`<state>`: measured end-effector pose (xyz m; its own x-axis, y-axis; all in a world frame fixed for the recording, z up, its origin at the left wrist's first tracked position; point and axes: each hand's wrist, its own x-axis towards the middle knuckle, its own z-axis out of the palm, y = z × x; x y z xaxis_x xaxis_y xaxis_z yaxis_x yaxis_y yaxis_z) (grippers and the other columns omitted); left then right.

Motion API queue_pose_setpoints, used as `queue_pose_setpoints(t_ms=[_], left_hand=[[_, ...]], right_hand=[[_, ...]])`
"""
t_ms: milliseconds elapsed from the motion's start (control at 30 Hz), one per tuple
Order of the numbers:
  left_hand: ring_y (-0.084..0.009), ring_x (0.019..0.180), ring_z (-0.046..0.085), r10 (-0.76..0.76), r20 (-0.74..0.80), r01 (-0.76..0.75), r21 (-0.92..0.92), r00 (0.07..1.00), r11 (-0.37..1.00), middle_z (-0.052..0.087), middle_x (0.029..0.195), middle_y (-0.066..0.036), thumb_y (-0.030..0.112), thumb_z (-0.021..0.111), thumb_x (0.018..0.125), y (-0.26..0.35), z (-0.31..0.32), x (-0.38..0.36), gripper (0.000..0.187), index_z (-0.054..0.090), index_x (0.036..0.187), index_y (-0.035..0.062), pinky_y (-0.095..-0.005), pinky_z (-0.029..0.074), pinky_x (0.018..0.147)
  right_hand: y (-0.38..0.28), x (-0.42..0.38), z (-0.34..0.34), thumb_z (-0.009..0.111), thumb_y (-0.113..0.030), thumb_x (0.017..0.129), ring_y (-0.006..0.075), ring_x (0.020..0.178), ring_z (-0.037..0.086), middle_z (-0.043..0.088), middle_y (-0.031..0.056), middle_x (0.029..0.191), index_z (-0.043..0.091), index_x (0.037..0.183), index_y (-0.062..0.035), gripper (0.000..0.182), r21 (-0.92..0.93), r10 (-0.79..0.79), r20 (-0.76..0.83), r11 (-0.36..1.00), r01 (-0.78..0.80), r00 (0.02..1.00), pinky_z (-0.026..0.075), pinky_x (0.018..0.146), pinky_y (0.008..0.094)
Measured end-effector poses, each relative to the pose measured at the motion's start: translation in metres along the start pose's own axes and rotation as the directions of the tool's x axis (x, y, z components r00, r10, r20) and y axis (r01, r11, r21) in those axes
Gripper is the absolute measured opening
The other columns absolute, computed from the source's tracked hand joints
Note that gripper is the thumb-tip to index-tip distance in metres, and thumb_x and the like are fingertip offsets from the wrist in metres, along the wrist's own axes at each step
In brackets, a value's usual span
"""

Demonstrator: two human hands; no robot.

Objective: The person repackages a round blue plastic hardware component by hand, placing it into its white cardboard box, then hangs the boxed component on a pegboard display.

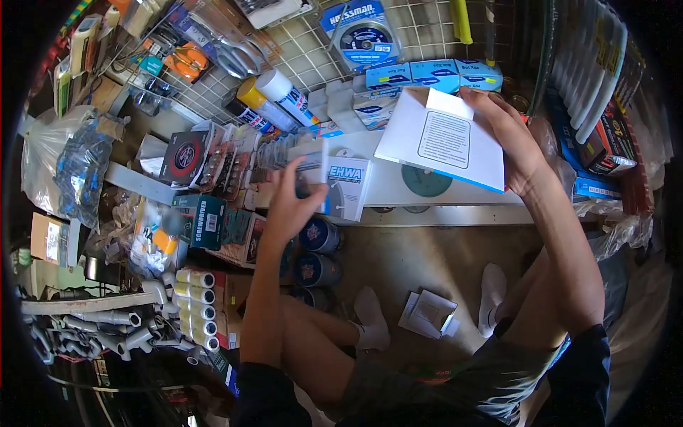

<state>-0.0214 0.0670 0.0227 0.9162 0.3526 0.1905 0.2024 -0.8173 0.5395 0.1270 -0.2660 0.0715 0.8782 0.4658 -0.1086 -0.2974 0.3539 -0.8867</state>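
My right hand [506, 139] grips the right side of a white box [441, 142] with printed text in a black frame and a blue lower edge; its top flap stands up. My left hand [295, 203] is raised at the shelf's left part, blurred, fingers apart, beside a thin upright blue and white item [324, 171]. Whether it touches that item I cannot tell. Just right of it lies a white EHWA package [348, 186]. A round green disc [427, 181] lies on the white shelf [388, 192], partly under the held box.
Spray cans [286, 96], blue and white boxes [434, 74] and a Horssman disc pack [365, 39] stand or hang at the back. A screwdriver box [208, 222] is at left. Flattened white cartons [428, 314] lie on the floor between my feet.
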Motion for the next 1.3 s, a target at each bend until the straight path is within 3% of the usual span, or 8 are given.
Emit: queue_pose_setpoints(t_ms=[400,433,533,633,767,1067,1167,1300], left_hand=[[-0.0506,0.117,0.054,-0.099,0.238,-0.005,0.403,0.966,0.915,0.044,0.133,-0.018,0.052,0.083,0.072,-0.005,0.047,0.001,0.092,0.042,0.150,0.0247,-0.0678,0.043,0.095],[-0.0498,0.119,0.054,-0.068,0.219,-0.019,0.373,0.973,0.928,0.042,0.139,-0.018,0.045,0.083,0.076,0.003,0.046,-0.002,0.081,0.049,0.145,0.0199,-0.0710,0.041,0.093],[-0.0445,0.114,0.058,0.476,0.015,-0.405,0.549,0.879,0.731,0.049,0.137,-0.017,0.033,0.076,0.087,0.003,0.053,0.002,0.055,0.058,0.135,0.0116,-0.0614,0.046,0.093],[-0.0331,0.110,0.063,0.410,-0.129,-0.425,-0.132,0.903,0.896,0.057,0.129,-0.015,0.022,0.067,0.097,0.020,0.053,0.027,0.030,0.065,0.122,0.0043,-0.0464,0.049,0.093],[-0.0125,0.100,0.062,0.134,-0.003,-0.081,-0.809,0.991,0.582,0.064,0.103,-0.005,0.023,0.059,0.105,0.083,0.042,0.003,0.026,0.068,0.111,-0.0010,-0.0301,0.049,0.085],[-0.0103,0.093,0.061,0.046,0.305,0.256,-0.864,0.951,0.434,0.061,0.100,-0.006,0.021,0.071,0.099,0.099,0.061,-0.002,0.022,0.065,0.101,-0.0003,-0.0266,0.050,0.076],[-0.0115,0.092,0.062,0.027,0.053,0.033,-0.868,0.998,0.495,0.060,0.100,-0.009,0.018,0.077,0.094,0.087,0.080,0.000,0.030,0.054,0.101,0.0013,-0.0274,0.051,0.073],[-0.0153,0.098,0.064,-0.042,0.147,0.151,-0.899,0.988,0.410,0.062,0.110,-0.012,0.014,0.077,0.092,0.092,0.069,-0.001,0.037,0.046,0.112,0.0059,-0.0315,0.054,0.081]], right_hand=[[0.021,0.015,0.003,0.071,-0.027,0.097,0.0138,0.097,0.063,0.065,0.0061,0.108,0.058,0.118,-0.0065,0.032,-0.130,0.017,0.113,0.992,-0.002,0.993,0.051,0.085,0.0292],[0.022,0.014,0.004,0.071,-0.027,0.097,0.0137,0.097,0.063,0.065,0.0061,0.108,0.058,0.118,-0.0062,0.032,-0.135,0.017,0.123,0.991,0.000,0.992,0.051,0.085,0.0291],[0.030,0.014,0.006,0.071,-0.025,0.097,0.0130,0.096,0.064,0.066,0.0058,0.108,0.058,0.119,-0.0069,0.031,-0.147,-0.014,0.168,0.988,0.039,0.986,0.052,0.080,0.0273],[0.031,0.010,0.013,0.073,-0.023,0.096,0.0127,0.094,0.064,0.066,0.0055,0.109,0.058,0.119,-0.0079,0.031,-0.213,-0.039,0.184,0.974,0.078,0.982,0.053,0.077,0.0269],[0.033,0.009,0.017,0.075,-0.022,0.095,0.0127,0.096,0.064,0.065,0.0054,0.111,0.058,0.119,-0.0079,0.033,-0.223,-0.058,0.229,0.968,0.110,0.972,0.053,0.078,0.0278],[0.054,0.008,0.019,0.074,-0.014,0.096,0.0117,0.106,0.059,0.063,0.0066,0.114,0.056,0.122,-0.0054,0.033,-0.408,-0.135,0.328,0.872,0.269,0.935,0.051,0.088,0.0280],[0.053,0.007,0.020,0.075,-0.014,0.095,0.0124,0.107,0.059,0.065,0.0071,0.112,0.057,0.122,-0.0054,0.033,-0.432,-0.109,0.299,0.870,0.237,0.948,0.050,0.090,0.0289],[0.063,0.012,0.021,0.075,-0.012,0.094,0.0163,0.107,0.061,0.066,0.0085,0.111,0.056,0.123,-0.0047,0.036,-0.563,-0.269,0.342,0.708,0.426,0.900,0.049,0.095,0.0318]])
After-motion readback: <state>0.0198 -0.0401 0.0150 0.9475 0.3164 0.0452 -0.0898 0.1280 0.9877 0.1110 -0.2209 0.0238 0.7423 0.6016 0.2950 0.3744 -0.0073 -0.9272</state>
